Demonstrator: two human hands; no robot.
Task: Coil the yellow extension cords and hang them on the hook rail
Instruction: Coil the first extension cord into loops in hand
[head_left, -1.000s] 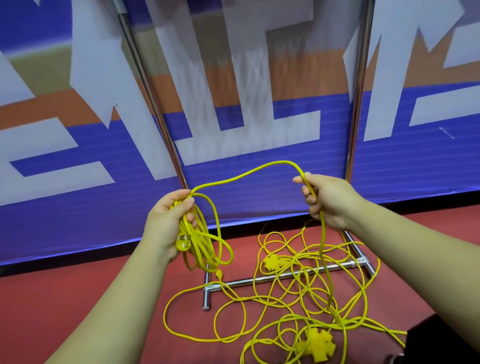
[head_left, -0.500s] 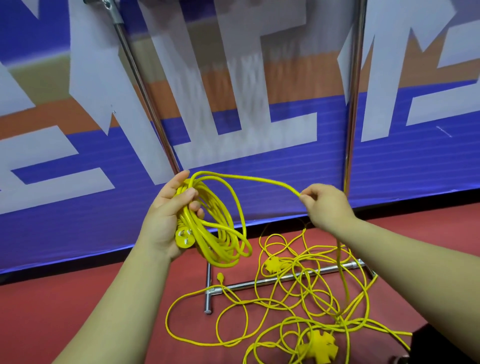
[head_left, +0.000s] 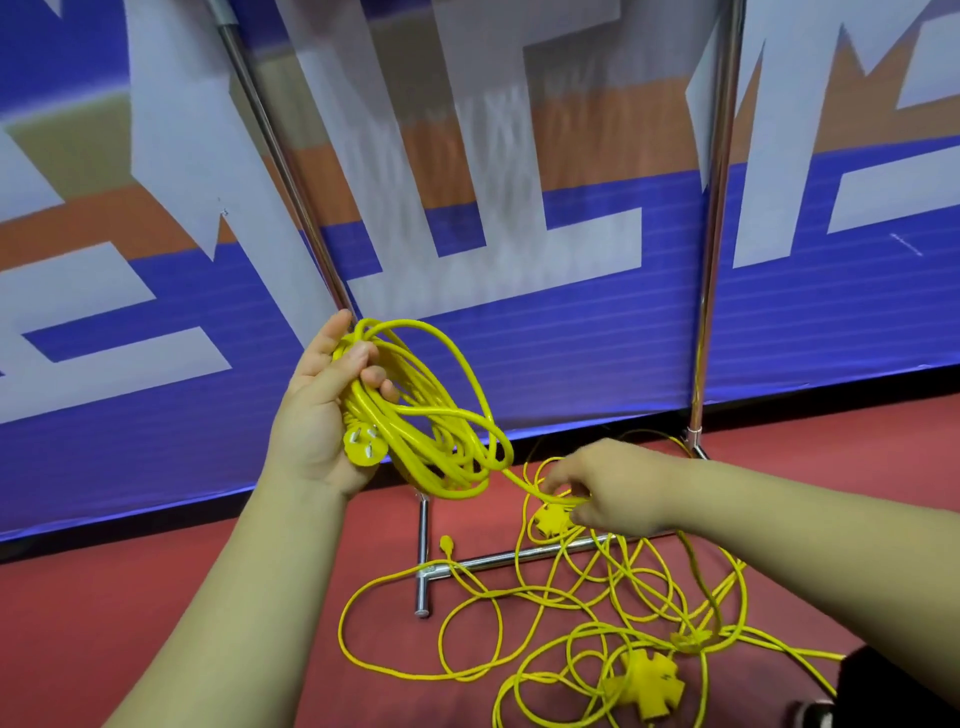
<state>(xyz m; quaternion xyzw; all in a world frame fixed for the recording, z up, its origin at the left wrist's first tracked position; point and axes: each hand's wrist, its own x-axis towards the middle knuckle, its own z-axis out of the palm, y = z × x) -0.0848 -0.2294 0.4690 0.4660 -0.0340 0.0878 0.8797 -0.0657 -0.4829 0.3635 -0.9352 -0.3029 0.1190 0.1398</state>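
In front of the banner, above the red floor, the left hand is holding the coil upright. Its grip is closed round the gathered turns, with the thumb lying across them and the plug resting against the palm. The right hand is reaching down to the loose cord, and its grip appears to be pinching the strand running out of the coil, just above a socket block on the floor. The remaining cord is lying in overlapping loops across the rack's foot bar, with a second socket block nearer the camera. For a clean next turn, the right hand should be drawing off a length matching the existing turns and letting the strand untwist. It should be lifting gently, since the crossing floor loops are likely to snag on each other or on the bar. The hook rail is not in view.
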